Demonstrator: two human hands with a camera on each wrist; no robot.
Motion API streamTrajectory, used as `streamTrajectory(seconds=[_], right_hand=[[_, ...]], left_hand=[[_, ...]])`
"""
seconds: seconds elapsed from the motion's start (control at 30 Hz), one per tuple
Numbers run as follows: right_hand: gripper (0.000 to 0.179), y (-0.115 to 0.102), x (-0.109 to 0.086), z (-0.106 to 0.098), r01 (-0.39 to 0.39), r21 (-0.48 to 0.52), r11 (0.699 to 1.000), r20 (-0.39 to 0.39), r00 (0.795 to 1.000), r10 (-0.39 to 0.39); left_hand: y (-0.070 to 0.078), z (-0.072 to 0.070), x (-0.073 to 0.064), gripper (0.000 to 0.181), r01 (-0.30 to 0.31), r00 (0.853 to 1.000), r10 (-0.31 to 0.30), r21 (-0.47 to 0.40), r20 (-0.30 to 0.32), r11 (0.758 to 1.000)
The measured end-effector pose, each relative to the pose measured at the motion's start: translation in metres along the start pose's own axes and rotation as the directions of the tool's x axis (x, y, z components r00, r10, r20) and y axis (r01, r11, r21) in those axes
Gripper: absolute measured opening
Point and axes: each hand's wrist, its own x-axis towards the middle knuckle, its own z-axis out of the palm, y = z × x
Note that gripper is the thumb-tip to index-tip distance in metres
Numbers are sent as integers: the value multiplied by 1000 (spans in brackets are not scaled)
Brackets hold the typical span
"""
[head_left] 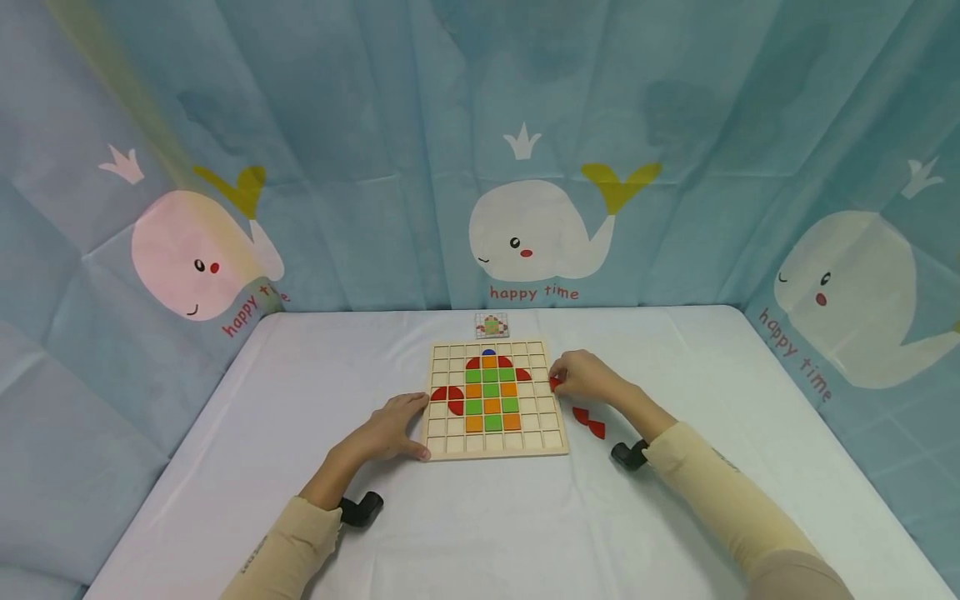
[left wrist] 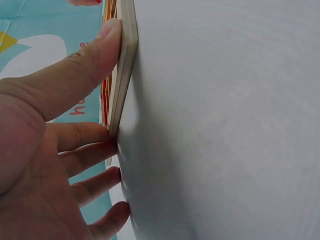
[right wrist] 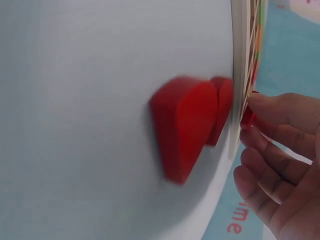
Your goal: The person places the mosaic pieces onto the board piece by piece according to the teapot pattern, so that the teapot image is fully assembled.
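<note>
A wooden grid board (head_left: 538, 437) lies on the table, with green and orange squares, red quarter-circle blocks and a blue piece forming a pattern. My left hand (head_left: 392, 429) rests against the board's left edge, thumb by the near corner and fingers spread along the side. Just off the right edge, my right hand (head_left: 590, 377) pinches a red block (right wrist: 248, 116) between thumb and fingers, which partly hide it. Nearer to me, two loose red quarter-circle blocks (head_left: 581, 415) lie on the cloth beside the board, and they show large in the right wrist view.
A small picture card (head_left: 492, 326) with a similar coloured pattern lies behind the board. White cloth covers the table (head_left: 480, 533). Blue curtains (head_left: 360, 208) printed with whales hang around the back and sides. Black devices (head_left: 363, 509) are strapped at both wrists.
</note>
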Motion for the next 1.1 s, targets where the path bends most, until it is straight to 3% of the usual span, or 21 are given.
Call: streamTrajectory(seconds=[0.57,1.1], right_hand=[[19,-12,17,9,61,-41,997,39,997,-60],[16,-10,17,8,71,3,997,85,994,-71]], left_hand=[[2,-2,-1,99,-9,1000,9,1,-4,1000],[4,-1,-1,98,7,1000,-7,-7,-1,1000]])
